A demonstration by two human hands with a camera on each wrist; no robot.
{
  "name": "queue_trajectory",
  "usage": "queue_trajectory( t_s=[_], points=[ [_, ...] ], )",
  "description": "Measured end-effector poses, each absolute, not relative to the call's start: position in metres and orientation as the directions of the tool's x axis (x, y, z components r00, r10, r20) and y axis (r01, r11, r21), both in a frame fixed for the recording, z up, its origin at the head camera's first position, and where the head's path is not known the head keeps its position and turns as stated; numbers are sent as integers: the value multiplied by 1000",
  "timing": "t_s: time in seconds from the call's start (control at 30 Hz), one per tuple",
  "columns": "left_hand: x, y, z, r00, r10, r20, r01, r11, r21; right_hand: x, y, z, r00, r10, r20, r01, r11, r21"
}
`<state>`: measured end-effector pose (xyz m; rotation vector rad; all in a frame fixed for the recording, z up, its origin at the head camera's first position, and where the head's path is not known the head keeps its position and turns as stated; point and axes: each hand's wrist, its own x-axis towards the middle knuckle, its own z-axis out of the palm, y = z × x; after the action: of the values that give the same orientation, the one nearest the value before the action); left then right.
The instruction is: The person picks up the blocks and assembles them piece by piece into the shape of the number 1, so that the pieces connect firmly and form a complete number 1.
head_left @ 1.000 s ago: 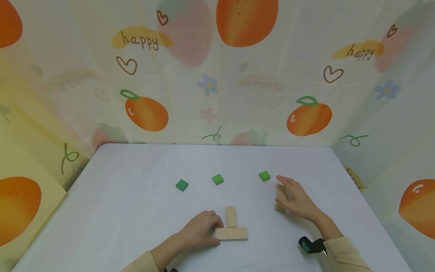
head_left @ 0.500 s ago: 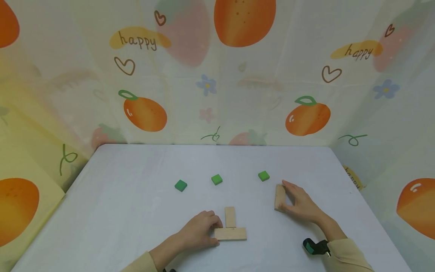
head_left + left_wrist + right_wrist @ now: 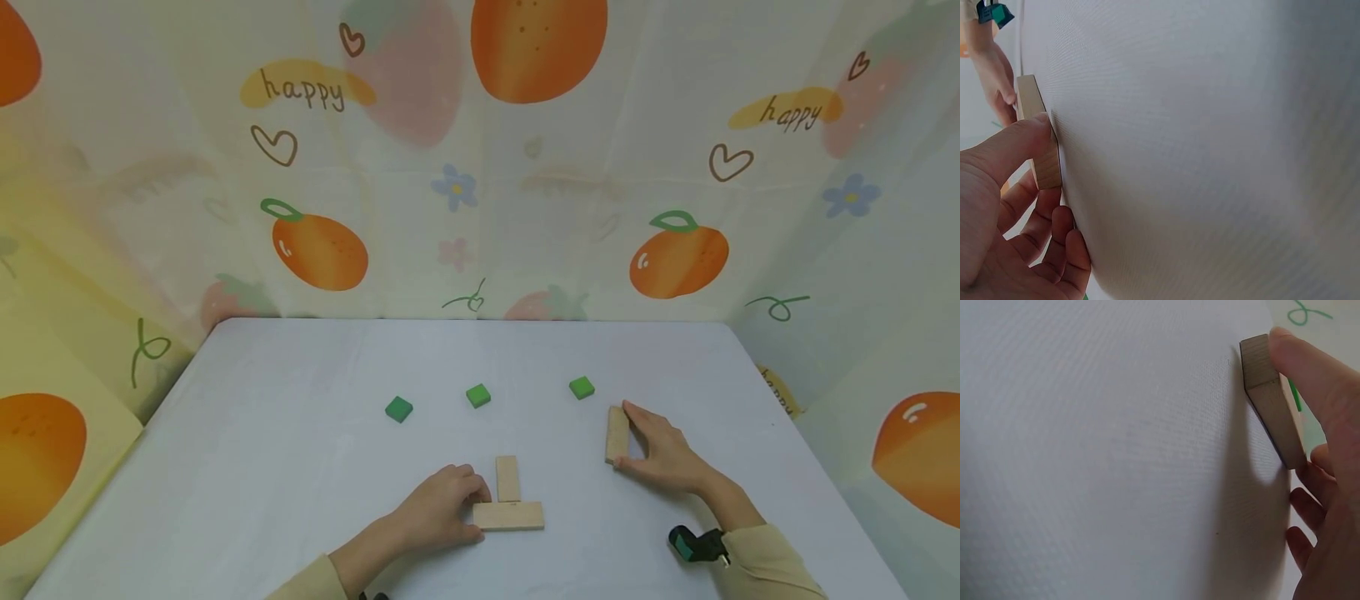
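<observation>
At the left end of a pale wooden block (image 3: pixel 508 516), lying crosswise on the white table, my left hand (image 3: pixel 442 507) pinches it between thumb and fingers. The left wrist view shows the thumb pressed on this wooden block's (image 3: pixel 1047 164) side. A second wooden block (image 3: pixel 507 478) lies lengthwise, its near end against the first, forming an upside-down T. To the right, my right hand (image 3: pixel 667 454) spans a third wooden block (image 3: pixel 617 435), index finger at the far end and thumb at the near end. In the right wrist view the thumb touches this block's (image 3: pixel 1272 400) end.
Three small green square pieces lie in a loose row farther back: a darker one (image 3: pixel 399 409), a middle one (image 3: pixel 478 396) and a right one (image 3: pixel 581 387). A patterned cloth (image 3: pixel 525 233) hangs behind the table (image 3: pixel 300 358). Dark camera gear (image 3: pixel 697 545) sits at the right wrist.
My right hand has shifted from over the right-hand wooden block to its right side, and its thumb and index finger now grip the ends. The left hand and the other blocks stay put.
</observation>
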<state>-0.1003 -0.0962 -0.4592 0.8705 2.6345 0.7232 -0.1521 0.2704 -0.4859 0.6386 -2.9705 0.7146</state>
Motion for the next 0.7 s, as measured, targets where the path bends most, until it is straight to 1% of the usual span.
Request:
queue_trajectory(
  t_s=[0.33,0.7],
  points=[
    [-101,-97,-459,-781,618,-92,483,691,538,-150,268,-483,-932,-356,74,-353,837,-419],
    [-99,-97,-459,-781,618,-86,487,691,534,-150,266,-483,-951,-300,70,-298,839,-456]
  ],
)
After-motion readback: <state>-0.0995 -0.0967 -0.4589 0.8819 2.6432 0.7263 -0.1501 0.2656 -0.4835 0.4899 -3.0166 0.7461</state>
